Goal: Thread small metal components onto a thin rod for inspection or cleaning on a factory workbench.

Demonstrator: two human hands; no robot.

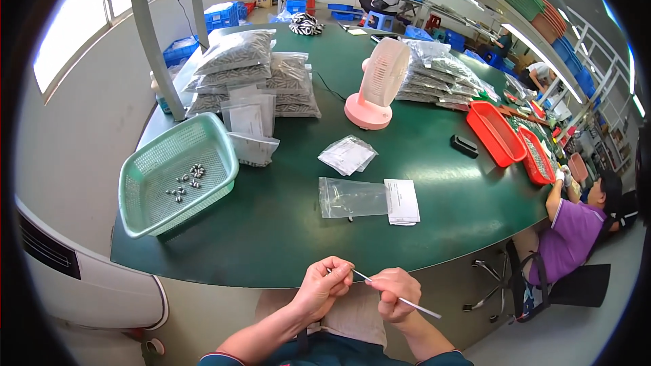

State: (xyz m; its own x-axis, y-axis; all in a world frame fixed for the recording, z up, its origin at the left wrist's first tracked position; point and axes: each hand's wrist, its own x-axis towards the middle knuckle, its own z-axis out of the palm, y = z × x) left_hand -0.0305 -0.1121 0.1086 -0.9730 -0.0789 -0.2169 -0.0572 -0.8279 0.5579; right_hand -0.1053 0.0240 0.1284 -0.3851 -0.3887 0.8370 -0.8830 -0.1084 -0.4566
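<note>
My left hand (324,289) is closed in a pinch at the table's near edge; a small dark bit shows between its fingers, too hidden to name. My right hand (395,293) grips a thin pale rod (422,309), whose narrow tip meets the left fingertips. Beyond the hands, a clear plastic bag (352,198) lies flat with white printed cards (403,202) at its right end. One tiny dark piece (350,218) rests by the bag's lower edge. To the left, a pale green basket (139,175) holds several small metal parts (194,175).
Bags of grey metal parts (237,54) are stacked at the back left, more (437,71) at the back right. A pink fan (369,108) stands between them, before small bagged cards (347,155). Red trays (498,137) and a person in purple (576,237) are at right.
</note>
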